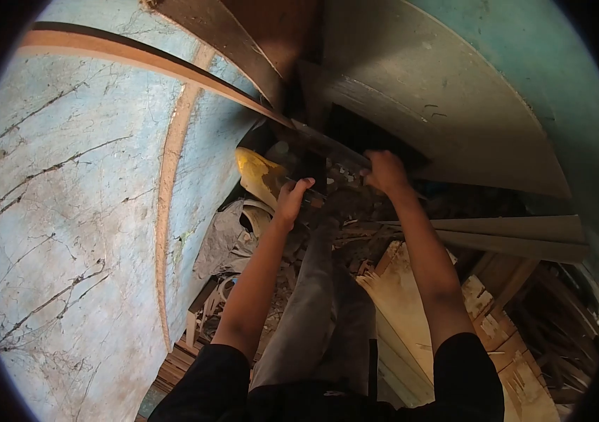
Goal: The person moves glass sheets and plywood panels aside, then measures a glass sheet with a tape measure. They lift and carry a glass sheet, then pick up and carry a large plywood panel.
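Note:
In the head view, my right hand (387,171) is closed at the near end of a thin grey flat strip (335,149), which slants up and left into the dark corner. My left hand (292,202) is closed with the thumb on top. A small dark, thin piece (315,201) shows beside its fingers, too dim to name. Just left of that hand is a yellow and white object (256,172), scuffed with brown. Below both hands lies dark rubble (347,200) with small pale scraps.
A stained light blue wall (74,211) rises at left, with a long wooden strip (152,60) across it. Large grey panels (447,98) lean at upper right. Long planks (517,235) and broken plywood (412,309) lie at right. Crumpled grey cloth (221,239) is at left.

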Motion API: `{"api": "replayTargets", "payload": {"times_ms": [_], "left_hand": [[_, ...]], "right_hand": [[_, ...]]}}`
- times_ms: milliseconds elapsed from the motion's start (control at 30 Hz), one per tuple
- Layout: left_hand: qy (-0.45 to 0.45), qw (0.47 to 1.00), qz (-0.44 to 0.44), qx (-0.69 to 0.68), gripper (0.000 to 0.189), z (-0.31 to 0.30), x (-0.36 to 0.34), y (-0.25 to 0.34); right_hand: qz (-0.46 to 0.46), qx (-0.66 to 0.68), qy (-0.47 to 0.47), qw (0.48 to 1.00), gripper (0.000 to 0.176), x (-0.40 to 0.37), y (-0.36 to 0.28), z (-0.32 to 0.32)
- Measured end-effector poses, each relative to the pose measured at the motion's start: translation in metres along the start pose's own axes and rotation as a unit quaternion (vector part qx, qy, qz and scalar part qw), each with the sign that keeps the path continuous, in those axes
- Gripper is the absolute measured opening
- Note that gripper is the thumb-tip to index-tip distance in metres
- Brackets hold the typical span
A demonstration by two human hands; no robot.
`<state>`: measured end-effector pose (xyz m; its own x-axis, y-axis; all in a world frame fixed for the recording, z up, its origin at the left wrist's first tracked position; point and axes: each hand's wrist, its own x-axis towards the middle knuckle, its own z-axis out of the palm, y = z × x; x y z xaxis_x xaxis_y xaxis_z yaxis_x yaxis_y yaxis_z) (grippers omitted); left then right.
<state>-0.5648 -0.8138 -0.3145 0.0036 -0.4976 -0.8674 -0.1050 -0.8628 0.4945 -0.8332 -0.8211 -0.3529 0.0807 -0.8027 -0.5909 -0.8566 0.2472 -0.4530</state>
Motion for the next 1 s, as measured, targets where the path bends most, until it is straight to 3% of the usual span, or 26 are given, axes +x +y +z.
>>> {"api": "replayTargets", "payload": {"times_ms": [67, 133, 200, 267, 467, 800, 900, 1000], "left_hand": [[0.019, 1.0, 0.007, 0.004, 0.062, 0.002, -0.003, 0.0], [0.036, 0.999, 0.013, 0.008, 0.06, 0.001, 0.0, -0.004], [-0.015, 1.0, 0.013, 0.001, 0.056, -0.003, 0.004, -0.004], [-0.015, 1.0, 0.012, -0.005, 0.055, -0.003, 0.003, -0.004], [-0.007, 0.999, 0.033, 0.013, 0.054, -0.009, 0.011, -0.01], [-0.023, 1.0, 0.016, 0.01, 0.054, -0.005, 0.004, 0.001], [0.006, 1.0, 0.024, 0.009, 0.054, -0.001, -0.004, 0.007], [0.003, 0.999, 0.044, 0.019, 0.058, -0.001, -0.004, 0.007]], "right_hand": [[0.022, 0.006, 0.005, 1.0, 0.033, 0.003, -0.001, -0.009], [0.029, -0.016, 0.02, 0.999, 0.034, 0.006, -0.004, -0.009], [0.036, -0.039, 0.034, 0.998, 0.035, 0.005, -0.004, -0.007], [0.036, -0.02, 0.137, 0.99, 0.04, 0.003, -0.003, -0.002], [-0.028, -0.093, 0.288, 0.953, 0.039, 0.0, 0.005, -0.002], [-0.016, -0.098, 0.321, 0.942, 0.045, -0.007, 0.006, -0.002], [-0.037, -0.098, 0.327, 0.939, 0.048, -0.024, 0.004, 0.007], [-0.114, -0.119, 0.316, 0.934, 0.046, -0.032, 0.007, 0.037]]}}
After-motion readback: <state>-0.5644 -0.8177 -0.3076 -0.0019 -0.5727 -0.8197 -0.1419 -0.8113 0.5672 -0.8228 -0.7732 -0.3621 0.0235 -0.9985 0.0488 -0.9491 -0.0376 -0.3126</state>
